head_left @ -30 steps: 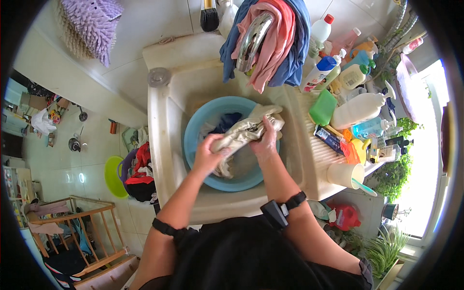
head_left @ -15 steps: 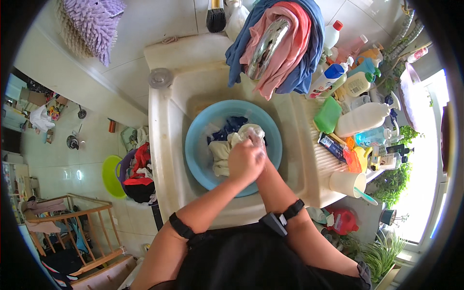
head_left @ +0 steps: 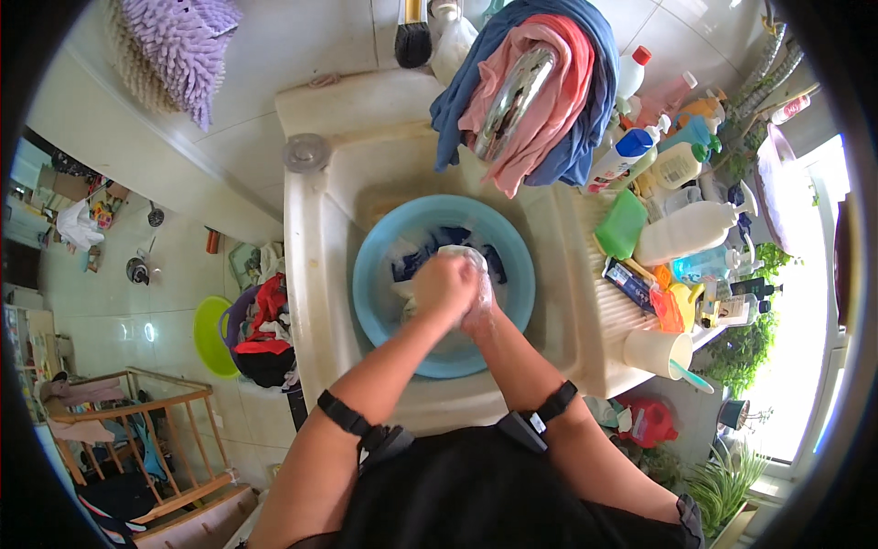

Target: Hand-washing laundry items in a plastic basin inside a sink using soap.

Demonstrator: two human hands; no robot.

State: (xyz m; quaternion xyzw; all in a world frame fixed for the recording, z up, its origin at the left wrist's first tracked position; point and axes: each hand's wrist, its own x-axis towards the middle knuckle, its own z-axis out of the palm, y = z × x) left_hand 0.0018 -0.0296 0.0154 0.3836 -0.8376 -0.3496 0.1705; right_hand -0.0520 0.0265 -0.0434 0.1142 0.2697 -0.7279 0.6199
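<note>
A light blue basin [head_left: 366, 316] of soapy water stands in the sink. Over it my left hand [head_left: 441, 285] is closed and pressed against my right hand [head_left: 479, 306], both on a wet cream cloth [head_left: 403, 291]. Most of that cloth is hidden beneath the hands, with one bit showing above the knuckles and another to the left. Suds coat the right hand and wrist. Dark blue fabric [head_left: 495, 263] soaks in the water just beyond the hands.
The pale sink [head_left: 306, 265] surrounds the basin. Blue and pink cloths [head_left: 572, 87] drape over a shiny metal piece at the back. Bottles [head_left: 690, 229], a green soap block [head_left: 621, 224] and a white cup [head_left: 654, 349] crowd the ribbed right ledge. A laundry basket [head_left: 240, 320] sits on the left floor.
My hands have shifted slightly left and closed together over the cream cloth, covering more of it. More dark blue fabric shows beside them.
</note>
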